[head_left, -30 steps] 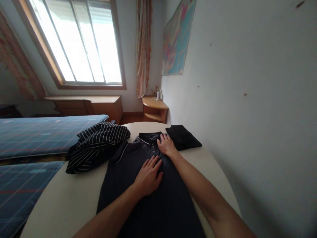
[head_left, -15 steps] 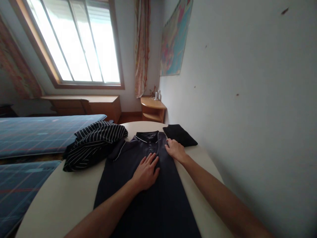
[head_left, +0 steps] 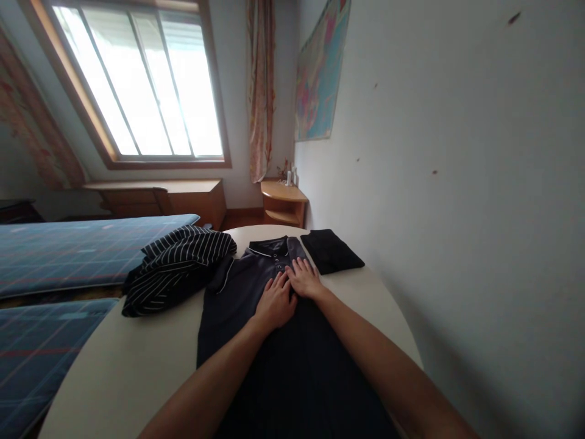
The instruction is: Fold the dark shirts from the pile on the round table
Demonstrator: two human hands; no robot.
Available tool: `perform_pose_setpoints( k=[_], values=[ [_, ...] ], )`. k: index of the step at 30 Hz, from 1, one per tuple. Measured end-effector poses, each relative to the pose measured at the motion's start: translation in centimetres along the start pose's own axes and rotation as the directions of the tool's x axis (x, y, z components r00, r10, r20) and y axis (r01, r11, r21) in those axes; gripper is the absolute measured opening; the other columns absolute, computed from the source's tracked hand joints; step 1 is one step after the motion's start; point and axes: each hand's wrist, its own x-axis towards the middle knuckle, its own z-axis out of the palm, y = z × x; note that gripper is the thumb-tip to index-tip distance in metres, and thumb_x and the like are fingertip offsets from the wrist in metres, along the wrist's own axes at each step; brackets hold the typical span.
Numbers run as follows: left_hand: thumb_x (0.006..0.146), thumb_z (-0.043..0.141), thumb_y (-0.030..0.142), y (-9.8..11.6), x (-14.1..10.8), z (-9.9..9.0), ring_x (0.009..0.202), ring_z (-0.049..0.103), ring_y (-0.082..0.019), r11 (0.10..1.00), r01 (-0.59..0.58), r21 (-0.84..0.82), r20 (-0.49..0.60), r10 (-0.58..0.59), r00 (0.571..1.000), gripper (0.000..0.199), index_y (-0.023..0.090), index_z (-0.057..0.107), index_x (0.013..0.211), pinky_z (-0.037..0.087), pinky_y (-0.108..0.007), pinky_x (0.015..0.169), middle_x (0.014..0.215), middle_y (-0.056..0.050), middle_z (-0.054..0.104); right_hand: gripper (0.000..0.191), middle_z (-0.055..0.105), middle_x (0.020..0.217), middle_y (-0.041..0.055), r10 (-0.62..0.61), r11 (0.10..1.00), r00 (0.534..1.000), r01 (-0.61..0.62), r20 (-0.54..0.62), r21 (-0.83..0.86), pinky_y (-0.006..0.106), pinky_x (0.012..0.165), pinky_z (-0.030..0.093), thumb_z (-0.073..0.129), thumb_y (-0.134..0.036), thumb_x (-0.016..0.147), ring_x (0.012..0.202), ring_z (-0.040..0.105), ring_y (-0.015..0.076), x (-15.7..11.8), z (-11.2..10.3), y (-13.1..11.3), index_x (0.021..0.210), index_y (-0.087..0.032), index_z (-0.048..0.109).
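Note:
A dark polo shirt (head_left: 247,277) lies front side up on a round cream table (head_left: 123,372), its collar at the far end. White piping edges the collar and the left-hand sleeve; the right-hand sleeve does not show. My left hand (head_left: 276,300) rests on the chest with its fingers stretched out. Close beside it, my right hand (head_left: 304,278) lies flat just below the collar, fingers spread. Both forearms cover part of the shirt's body.
A heap of black-and-white striped clothing (head_left: 183,262) sits at the table's left. A folded black garment (head_left: 333,251) lies at the far right edge. The white wall (head_left: 466,244) runs close along the right; blue plaid mattresses (head_left: 91,253) stand to the left.
My right hand has moved left from the shirt's right edge to its chest, next to my left hand. The shirt's upper part has shifted slightly; its left side edge lies further right.

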Motion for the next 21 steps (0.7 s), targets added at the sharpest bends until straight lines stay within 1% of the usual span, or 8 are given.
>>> perform_pose_setpoints(
  k=[3,6,10,13,15,18,20,21],
  values=[
    [0.093,0.047,0.028,-0.5,0.5,-0.1,0.148,0.030,-0.027,0.998,-0.001,-0.068,0.006,0.001,1.000,0.052,0.014,0.049,0.143,0.025,-0.046,0.121,0.157,-0.012,0.039,0.069,0.018,0.166,0.0045,0.004,1.000,0.995,-0.004,-0.097,0.002,0.050,0.123,0.007,0.011,-0.056,0.103,0.153,0.010,0.0228,0.0,0.6,0.2,0.157,-0.018,0.029],
    [0.095,0.045,0.026,-1.8,0.1,-0.9,0.144,0.037,-0.024,0.993,-0.003,-0.114,-0.010,0.002,1.000,0.046,0.014,0.053,0.138,0.030,-0.041,0.120,0.153,-0.013,0.045,0.066,0.025,0.164,0.0033,-0.049,0.999,0.982,0.048,-0.185,-0.008,0.047,0.122,0.010,0.010,-0.055,0.103,0.153,0.014,0.0220,-0.5,1.0,0.4,0.154,-0.023,0.037],
    [0.096,0.049,0.033,-4.3,-1.5,-2.4,0.147,0.032,-0.029,0.997,0.074,0.021,-0.017,-0.074,0.997,0.043,0.021,0.056,0.137,0.026,-0.051,0.120,0.153,-0.009,0.045,0.065,0.030,0.162,0.0048,-0.110,0.994,0.971,0.103,-0.213,-0.046,0.045,0.122,0.011,0.012,-0.056,0.103,0.152,0.016,0.0230,-1.1,1.1,0.8,0.151,-0.025,0.043],
    [0.095,0.052,0.037,-6.4,-3.0,-3.8,0.149,0.026,-0.033,0.979,0.141,0.144,-0.047,-0.136,0.990,0.046,0.021,0.055,0.138,0.027,-0.052,0.119,0.157,-0.010,0.039,0.064,0.031,0.162,0.0053,-0.128,0.991,0.968,0.116,-0.215,-0.067,0.044,0.122,0.011,0.014,-0.057,0.103,0.152,0.017,0.0234,-1.3,1.0,1.2,0.151,-0.025,0.043],
    [0.094,0.053,0.037,-7.8,-3.8,-4.8,0.148,0.026,-0.034,0.948,0.230,0.220,-0.122,-0.207,0.971,0.047,0.020,0.056,0.138,0.029,-0.050,0.117,0.158,-0.013,0.037,0.064,0.031,0.162,0.0047,-0.143,0.989,0.967,0.129,-0.210,-0.079,0.044,0.122,0.011,0.016,-0.058,0.103,0.152,0.017,0.0233,-1.4,1.0,1.5,0.151,-0.026,0.043],
    [0.094,0.053,0.034,-9.6,-5.0,-6.0,0.141,0.037,-0.036,0.873,0.392,0.291,-0.246,-0.328,0.912,0.045,0.020,0.060,0.135,0.037,-0.050,0.111,0.155,-0.016,0.039,0.064,0.031,0.162,0.0046,-0.159,0.986,0.967,0.144,-0.199,-0.086,0.044,0.122,0.012,0.017,-0.059,0.103,0.152,0.018,0.0235,-1.6,1.1,2.0,0.151,-0.026,0.044],
    [0.094,0.052,0.033,-10.4,-5.7,-6.6,0.132,0.047,-0.035,0.834,0.460,0.305,-0.279,-0.383,0.880,0.043,0.023,0.061,0.134,0.043,-0.049,0.105,0.149,-0.015,0.045,0.064,0.031,0.162,0.0051,-0.165,0.985,0.966,0.150,-0.197,-0.090,0.045,0.122,0.011,0.018,-0.058,0.103,0.152,0.018,0.0242,-1.6,1.2,2.2,0.150,-0.025,0.044],
    [0.094,0.051,0.032,-10.7,-6.0,-6.8,0.128,0.050,-0.034,0.824,0.474,0.310,-0.278,-0.398,0.874,0.042,0.024,0.062,0.134,0.045,-0.047,0.101,0.146,-0.015,0.049,0.063,0.031,0.162,0.0054,-0.164,0.985,0.967,0.148,-0.196,-0.091,0.046,0.122,0.011,0.019,-0.058,0.103,0.152,0.019,0.0245,-1.5,1.1,2.2,0.150,-0.025,0.045]
  ],
)
